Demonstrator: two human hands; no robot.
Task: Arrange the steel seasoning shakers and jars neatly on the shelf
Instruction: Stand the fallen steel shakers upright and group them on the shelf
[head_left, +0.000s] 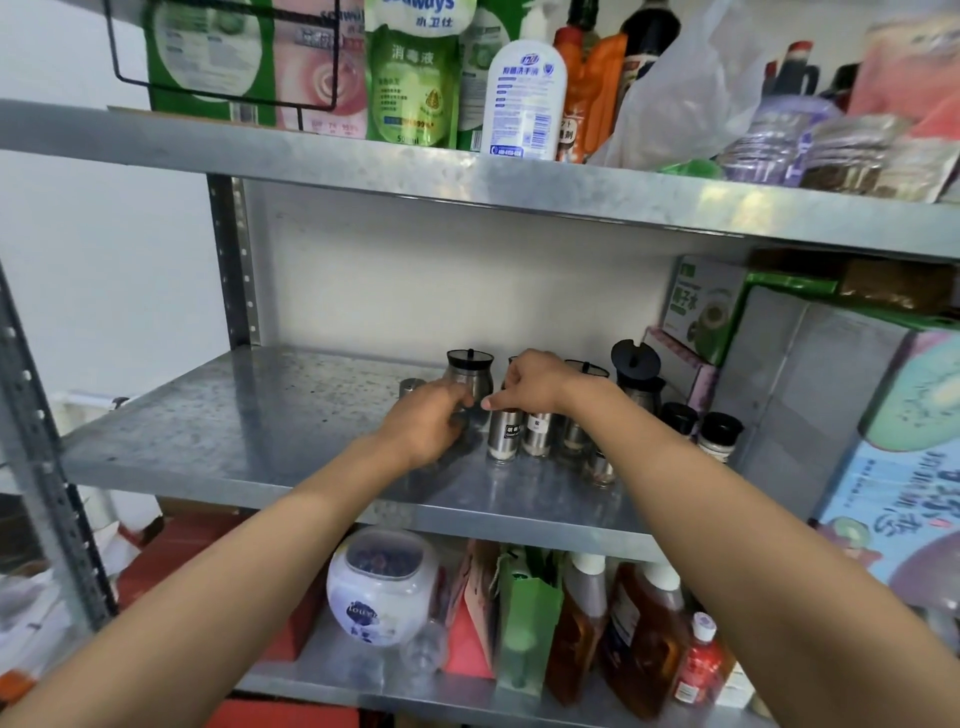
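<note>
On the middle metal shelf (249, 415) stand several steel shakers and jars. My left hand (423, 423) curls round a small steel shaker that it mostly hides, in front of a steel jar with a black lid (470, 371). My right hand (530, 384) pinches the top of a steel shaker (503, 435) with a dark label. Right of it stand another labelled shaker (537, 434) and more shakers (600, 467). A small steel shaker (411, 387) stands alone at the left. A black-lidded jar (638, 376) stands at the back right.
Two black-capped spice bottles (719, 436) and large cartons (831, 405) fill the shelf's right side. The upper shelf (571, 192) carries detergent pouches and bottles. The lower shelf holds a white jar (382, 584), bags and brown bottles. The left upright (236, 260) borders the shelf.
</note>
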